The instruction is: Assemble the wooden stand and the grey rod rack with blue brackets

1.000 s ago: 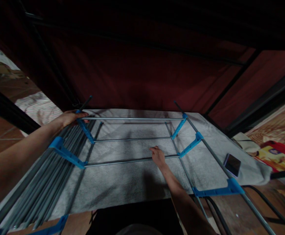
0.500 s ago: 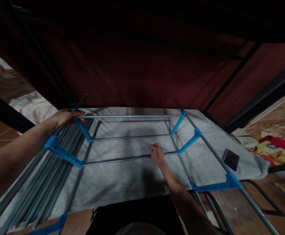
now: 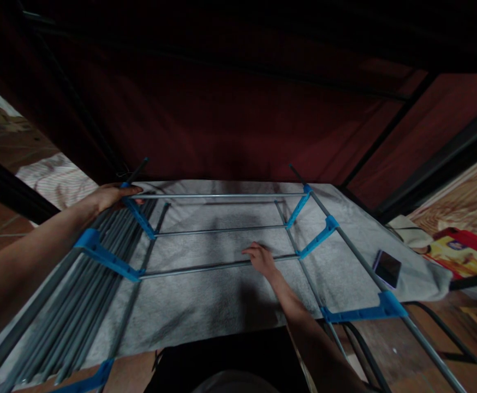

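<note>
A frame of grey metal tubes [image 3: 222, 195] with blue plastic brackets [image 3: 111, 261] lies over a light grey cloth [image 3: 214, 300]. At its far left corner, my left hand [image 3: 118, 195] is wrapped round the blue joint and tube. My right hand [image 3: 261, 257] is over the near crossbar [image 3: 197, 269], right of its middle, with fingers apart and pointing left; it holds nothing, and whether it touches the bar is unclear. Under the frame's left side lies a bundle of several loose grey tubes [image 3: 87, 305].
A phone [image 3: 387, 268] rests on the cloth at the right. Beyond it are a red and yellow package [image 3: 463, 254] and black curved metal legs [image 3: 439, 327]. Dark red fabric [image 3: 230, 125] hangs behind the cloth's far edge. Striped cloth [image 3: 58, 177] lies at the left.
My right hand has shifted slightly left, and its fingers have spread out more. My left hand stays at the far left joint. The frame has hardly moved.
</note>
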A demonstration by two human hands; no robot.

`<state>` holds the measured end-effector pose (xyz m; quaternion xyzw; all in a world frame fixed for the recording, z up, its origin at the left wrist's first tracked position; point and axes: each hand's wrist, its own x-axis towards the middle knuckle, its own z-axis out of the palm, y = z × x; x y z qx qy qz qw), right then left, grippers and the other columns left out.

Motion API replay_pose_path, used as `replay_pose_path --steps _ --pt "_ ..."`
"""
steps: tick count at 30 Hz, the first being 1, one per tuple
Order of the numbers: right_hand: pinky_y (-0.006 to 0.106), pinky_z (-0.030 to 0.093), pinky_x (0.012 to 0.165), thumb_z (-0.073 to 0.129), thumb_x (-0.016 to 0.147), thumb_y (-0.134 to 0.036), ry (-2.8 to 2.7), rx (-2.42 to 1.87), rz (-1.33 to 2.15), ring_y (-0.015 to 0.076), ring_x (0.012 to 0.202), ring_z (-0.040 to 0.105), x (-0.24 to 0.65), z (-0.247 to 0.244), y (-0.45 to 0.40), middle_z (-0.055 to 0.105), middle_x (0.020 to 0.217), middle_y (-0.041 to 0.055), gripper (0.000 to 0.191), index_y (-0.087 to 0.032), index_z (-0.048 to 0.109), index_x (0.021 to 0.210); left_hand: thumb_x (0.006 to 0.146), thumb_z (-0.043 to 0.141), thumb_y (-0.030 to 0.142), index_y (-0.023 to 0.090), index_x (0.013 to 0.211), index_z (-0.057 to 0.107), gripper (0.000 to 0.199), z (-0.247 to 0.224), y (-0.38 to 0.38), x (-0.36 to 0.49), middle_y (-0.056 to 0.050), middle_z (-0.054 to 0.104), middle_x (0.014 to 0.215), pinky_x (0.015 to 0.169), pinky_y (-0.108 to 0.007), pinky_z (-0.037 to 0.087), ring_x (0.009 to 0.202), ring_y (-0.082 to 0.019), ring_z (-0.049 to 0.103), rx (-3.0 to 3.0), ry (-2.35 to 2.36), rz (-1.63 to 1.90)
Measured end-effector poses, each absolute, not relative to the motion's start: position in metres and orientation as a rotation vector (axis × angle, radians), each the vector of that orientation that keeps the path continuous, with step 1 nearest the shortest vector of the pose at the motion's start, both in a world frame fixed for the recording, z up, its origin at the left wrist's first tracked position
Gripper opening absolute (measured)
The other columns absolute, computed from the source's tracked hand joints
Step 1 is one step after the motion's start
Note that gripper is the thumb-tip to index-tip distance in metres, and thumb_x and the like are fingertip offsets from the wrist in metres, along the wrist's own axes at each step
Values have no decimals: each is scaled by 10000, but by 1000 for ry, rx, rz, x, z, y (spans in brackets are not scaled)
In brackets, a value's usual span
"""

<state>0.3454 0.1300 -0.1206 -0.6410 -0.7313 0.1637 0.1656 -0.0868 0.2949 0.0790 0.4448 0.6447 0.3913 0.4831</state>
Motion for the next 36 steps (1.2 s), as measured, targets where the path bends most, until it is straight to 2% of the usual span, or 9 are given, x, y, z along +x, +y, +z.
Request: replay_pose_path --steps 4,10,15,21,25,36 --pt "251 451 940 435 930 -91 -2130 -1756 537 146 1005 651 348 -121 131 706 1079 15 400 -271 768 1059 490 887 302 119 929 665 525 77 297 -89 -54 720 669 542 -240 546 602 -182 678 1092 1560 959" --pt "241 454 898 439 866 -29 -1933 -2002 431 158 983 646 347 -129 135 702 1100 60 374 -195 758 971 452 911 330 130 872 652 532 77 296 -88 -36 711 656 580 -242 555 612 -176 676 1096 1549 970" --pt "233 434 897 438 877 -48 -1931 -2030 413 150 963 632 346 -129 134 692 1089 53 350 -196 745 958 462 902 325 122 851 659 502 78 295 -87 -46 713 657 578 -233 547 625 -171 672 1113 1572 949" --pt "292 425 897 428 908 -94 -1906 -2117 359 177 937 623 342 -125 131 679 1068 86 318 -177 734 916 456 898 290 129 862 651 501 81 293 -85 -35 708 651 582 -237 545 617 -169 666 1083 1567 967" --pt "270 414 897 436 887 -69 -1943 -2075 392 158 947 619 344 -124 131 689 1007 52 328 -198 736 853 483 879 309 123 859 664 471 79 295 -86 -53 717 667 605 -239 549 643 -172 663 1111 1550 949" --pt "260 427 889 457 880 -64 -1915 -2063 424 144 906 618 346 -127 134 684 1007 46 309 -191 739 892 487 866 314 125 887 674 482 74 300 -93 -56 720 664 582 -242 541 619 -178 668 1109 1551 949"
